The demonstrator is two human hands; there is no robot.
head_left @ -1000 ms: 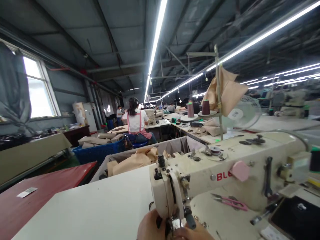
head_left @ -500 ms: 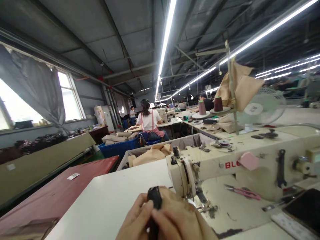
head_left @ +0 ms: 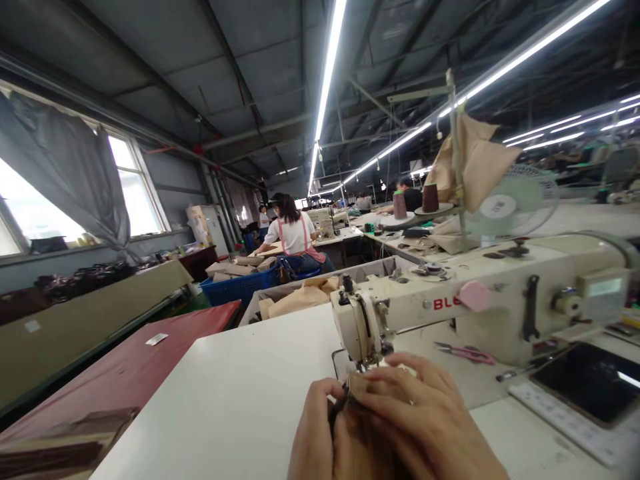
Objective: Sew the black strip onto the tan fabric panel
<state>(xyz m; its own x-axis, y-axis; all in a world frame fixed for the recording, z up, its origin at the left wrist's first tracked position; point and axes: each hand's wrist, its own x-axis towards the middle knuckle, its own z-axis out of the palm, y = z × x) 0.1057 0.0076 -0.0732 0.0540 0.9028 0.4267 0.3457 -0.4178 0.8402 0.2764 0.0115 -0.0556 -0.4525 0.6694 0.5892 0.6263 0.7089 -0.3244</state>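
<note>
A brown fabric piece [head_left: 364,433] with a dark edge is bunched up just in front of the needle area of a cream sewing machine [head_left: 400,303]. My left hand [head_left: 316,427] grips its left side, thumb and fingers closed over the dark part. From the right, my right hand [head_left: 430,413] pinches the same piece, its fingers bent over the top close to the presser foot [head_left: 367,365]. The hands hide much of the fabric, and I cannot tell whether its edge lies under the foot.
Pink-handled scissors [head_left: 465,352] lie on the machine bed, with a dark-screened device [head_left: 590,380] farther right. Behind the white table [head_left: 220,393] stands a grey bin [head_left: 385,270] of tan fabric. A red-covered table [head_left: 165,357] is at left. A co-worker [head_left: 295,230] sits ahead.
Both hands and the fabric have moved right, up against the needle area. My right hand has shifted to the fabric's right side. The co-worker has leaned left; the view has turned slightly right.
</note>
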